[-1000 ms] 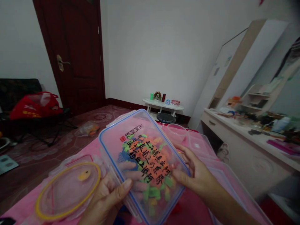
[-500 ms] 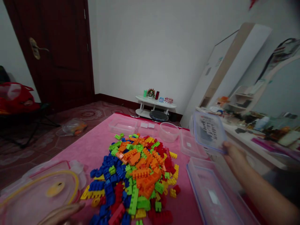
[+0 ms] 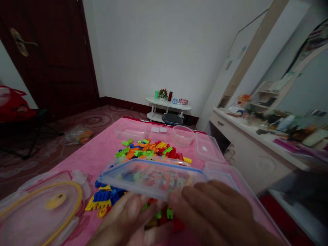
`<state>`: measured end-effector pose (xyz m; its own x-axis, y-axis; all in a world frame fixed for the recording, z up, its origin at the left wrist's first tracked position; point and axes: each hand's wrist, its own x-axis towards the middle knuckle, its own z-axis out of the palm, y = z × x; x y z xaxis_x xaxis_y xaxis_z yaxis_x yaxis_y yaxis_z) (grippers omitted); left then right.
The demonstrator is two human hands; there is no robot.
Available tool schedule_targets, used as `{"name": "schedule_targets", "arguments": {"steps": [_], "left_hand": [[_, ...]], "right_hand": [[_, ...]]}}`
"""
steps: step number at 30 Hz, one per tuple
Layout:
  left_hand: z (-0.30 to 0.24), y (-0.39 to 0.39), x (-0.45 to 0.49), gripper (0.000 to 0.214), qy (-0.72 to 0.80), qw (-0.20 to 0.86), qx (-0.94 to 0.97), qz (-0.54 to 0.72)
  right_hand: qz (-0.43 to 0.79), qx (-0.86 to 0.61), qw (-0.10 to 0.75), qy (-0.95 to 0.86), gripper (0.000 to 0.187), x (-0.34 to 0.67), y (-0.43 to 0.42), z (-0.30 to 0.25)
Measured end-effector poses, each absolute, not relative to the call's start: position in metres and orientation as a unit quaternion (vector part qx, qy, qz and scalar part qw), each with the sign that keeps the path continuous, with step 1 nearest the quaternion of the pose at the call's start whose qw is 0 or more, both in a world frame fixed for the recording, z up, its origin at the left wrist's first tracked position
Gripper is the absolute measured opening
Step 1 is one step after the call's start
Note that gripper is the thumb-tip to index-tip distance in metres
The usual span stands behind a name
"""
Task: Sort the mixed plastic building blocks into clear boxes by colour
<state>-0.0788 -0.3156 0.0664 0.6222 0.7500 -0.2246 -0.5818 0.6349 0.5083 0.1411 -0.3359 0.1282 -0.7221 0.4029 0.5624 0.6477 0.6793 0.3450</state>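
Note:
A clear plastic lid (image 3: 151, 174) with a blue rim is tilted in the middle of the head view, over a pile of colourful building bricks (image 3: 143, 150). At the lid's near right edge, my right hand (image 3: 215, 208) has its fingers closed on it. My left hand (image 3: 128, 218) is close to the near edge, fingers stretched and apart; motion blur hides whether it touches. Bricks in orange, green, blue, red and yellow show beyond and through the lid, with blue and yellow ones (image 3: 102, 198) at its left.
Clear lids, one with a yellow ring (image 3: 79, 198), lie on the pink cloth (image 3: 87, 157) at the left. Clear boxes (image 3: 130, 131), a round tub (image 3: 182, 136) and a rectangular container (image 3: 207, 148) line the far side. A long clear box (image 3: 241, 174) stands at the right.
My right hand has brought the blue-rimmed lid from the right side to over the bricks. My left hand has moved right, from beside the yellow-ringed lid to the blue-rimmed one.

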Motion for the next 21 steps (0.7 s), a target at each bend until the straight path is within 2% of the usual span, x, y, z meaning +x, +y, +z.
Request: {"name": "schedule_targets", "arguments": {"steps": [3, 7, 9, 10, 12, 15, 17, 21], "left_hand": [[0.088, -0.312, -0.051, 0.051, 0.235, 0.877, 0.173, 0.382], [0.086, -0.298, -0.048, 0.05, 0.364, 0.787, 0.18, 0.464], [0.085, -0.287, -0.052, 0.051, 0.412, 0.744, 0.214, 0.481], [0.086, -0.281, -0.053, 0.051, 0.427, 0.73, 0.235, 0.479], [0.089, -0.268, -0.05, 0.049, 0.438, 0.714, 0.28, 0.469], [0.092, -0.25, -0.039, 0.043, 0.424, 0.709, 0.336, 0.452], [0.093, -0.238, -0.031, 0.039, 0.415, 0.709, 0.362, 0.439], [0.092, -0.217, -0.015, 0.03, 0.404, 0.725, 0.382, 0.407]], "right_hand": [[-0.266, -0.241, 0.274, -0.892, 0.02, 0.126, -0.344, 0.113], [-0.214, -0.209, 0.334, -0.894, 0.027, 0.17, -0.326, 0.103], [-0.212, -0.294, 0.369, -0.856, 0.03, 0.214, -0.3, 0.097], [-0.222, -0.381, 0.374, -0.816, 0.026, 0.238, -0.283, 0.092], [-0.191, -0.572, 0.292, -0.742, 0.021, 0.284, -0.245, 0.076], [-0.063, -0.744, 0.041, -0.664, 0.038, 0.334, -0.194, 0.044], [-0.017, -0.767, -0.015, -0.642, 0.034, 0.347, -0.172, 0.028], [-0.021, -0.776, -0.017, -0.63, 0.011, 0.348, -0.161, 0.02]]}}
